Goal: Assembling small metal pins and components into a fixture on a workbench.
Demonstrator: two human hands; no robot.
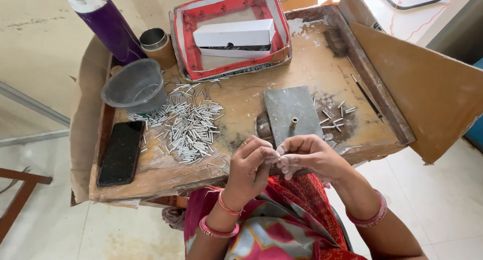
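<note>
A small thin piece, too small to tell, is pinched between the fingers of the left hand [250,162] and right hand [307,155], fingertips meeting. Just beyond them a grey block [292,111] lies on the tabletop [241,101]; silver pins [188,124] are heaped left of them.

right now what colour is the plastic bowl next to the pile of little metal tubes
Grey, a translucent smoky grey bowl beside the metal tubes, clearest in the head view.

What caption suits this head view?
Left hand and right hand meet fingertip to fingertip beside a heap of small silver metal pins on a worn wooden tray.
</note>
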